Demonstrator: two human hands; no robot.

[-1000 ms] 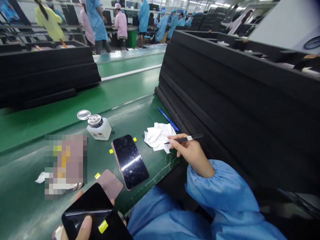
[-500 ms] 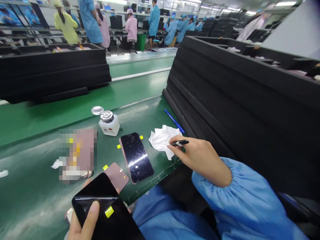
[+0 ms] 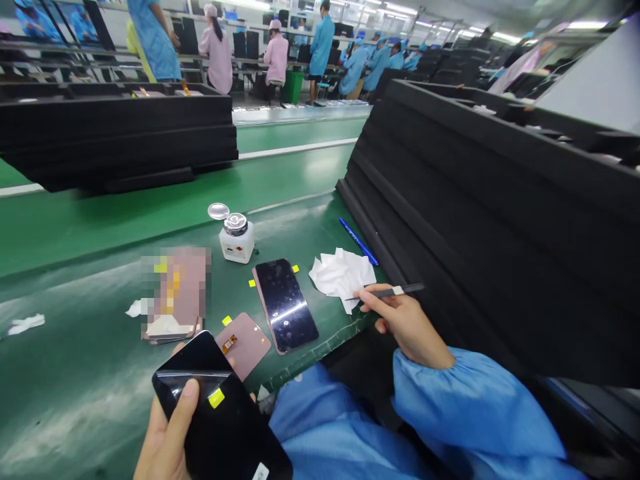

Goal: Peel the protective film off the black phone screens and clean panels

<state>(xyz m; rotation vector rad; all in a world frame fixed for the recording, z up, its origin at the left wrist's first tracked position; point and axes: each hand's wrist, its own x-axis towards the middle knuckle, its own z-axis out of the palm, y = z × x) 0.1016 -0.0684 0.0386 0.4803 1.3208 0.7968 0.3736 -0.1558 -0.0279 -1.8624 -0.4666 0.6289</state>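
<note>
My left hand [image 3: 173, 427] grips a black phone screen [image 3: 230, 427] with a yellow tab on it, thumb on its face. Between the fingers of my right hand [image 3: 405, 320] are black tweezers [image 3: 395, 291], their tip at the near edge of a crumpled white cloth [image 3: 340, 272]. Left of the cloth lies a dark screen [image 3: 286, 307] with yellow tabs at its sides. A pink panel [image 3: 247, 347] with a small orange connector lies just beyond the held screen. Farther left is a partly pixelated pink stack [image 3: 193, 287].
A white bottle [image 3: 237, 241] with an open metal lid stands behind the screens. A blue pen [image 3: 359, 241] lies beside tall black trays [image 3: 480, 220] on the right. More black trays [image 3: 125, 140] stand at back left. People in coloured smocks are in the background.
The view has shifted, so the table items appear farther right. My right hand has turned, showing more of the tweezers' length. My left hand still holds the screen, whose lower part shows more.
</note>
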